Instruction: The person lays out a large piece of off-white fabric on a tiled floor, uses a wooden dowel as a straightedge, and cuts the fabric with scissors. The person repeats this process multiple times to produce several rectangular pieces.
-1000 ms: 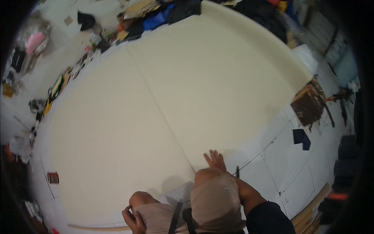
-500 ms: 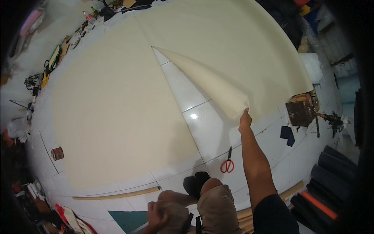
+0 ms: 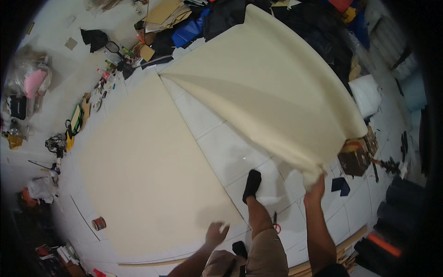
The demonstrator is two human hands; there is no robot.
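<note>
White tiled floor (image 3: pixel 207 121) spreads beneath me, crossed by thin dark grout lines and edged with clutter. Over most of it lie two broad expanses of smooth cream sheet material. The left cream sheet (image 3: pixel 147 171) rests flat, its straight inner edge running from near my legs up to the far end. The right cream sheet (image 3: pixel 288 78) is partly raised, its inner edge drawn away to the right, so a long wedge of bare tile shows between the two. They meet at the far tip of that wedge; I cannot tell whether they are joined there.

My right hand (image 3: pixel 315 185) is closed on the near corner of the right sheet, which bunches and folds at my grip. My left hand (image 3: pixel 216 234) is above the near part of the left sheet, loosely curled with the thumb side parted, and I see nothing in it.

My foot in a black sock (image 3: pixel 252 185) stands on the bare tile between the sheets. Just beside that leg are red-handled scissors with dark blades (image 3: pixel 277 227). Near my right hand lie a dark blue fabric scrap (image 3: pixel 340 186) and a worn brown box (image 3: pixel 354 158). A small reddish cylindrical tin (image 3: pixel 98 224) stands off to the left.
</note>
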